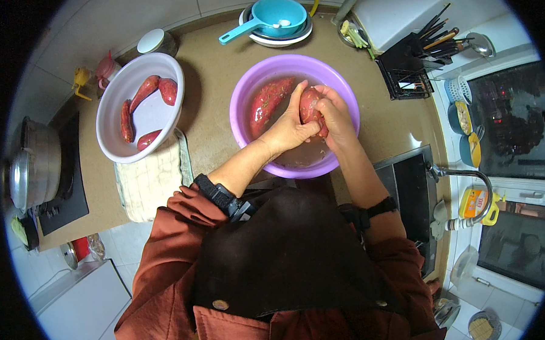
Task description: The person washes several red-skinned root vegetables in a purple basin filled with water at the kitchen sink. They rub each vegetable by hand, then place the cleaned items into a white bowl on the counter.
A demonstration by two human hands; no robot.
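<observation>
Both my left hand (291, 128) and my right hand (336, 115) grip one red-skinned sweet potato (310, 105) over a purple plastic basin (237, 126). Cloudy water with small bits in it fills the lower part of the basin. Another, larger sweet potato (269, 101) lies in that water, left of my hands, with specks on its wet skin. To the left, a white plastic basin (104, 127) holds several sweet potatoes (143, 91); it stands partly over a folded pale cloth (150, 189).
Behind the purple basin, a blue strainer (279, 14) rests on stacked bowls. A sink (413, 200) with a faucet (483, 183) is at right, below a black utensil rack (402, 68). At far left, a metal pot (39, 166) stands on a black cooktop (68, 192).
</observation>
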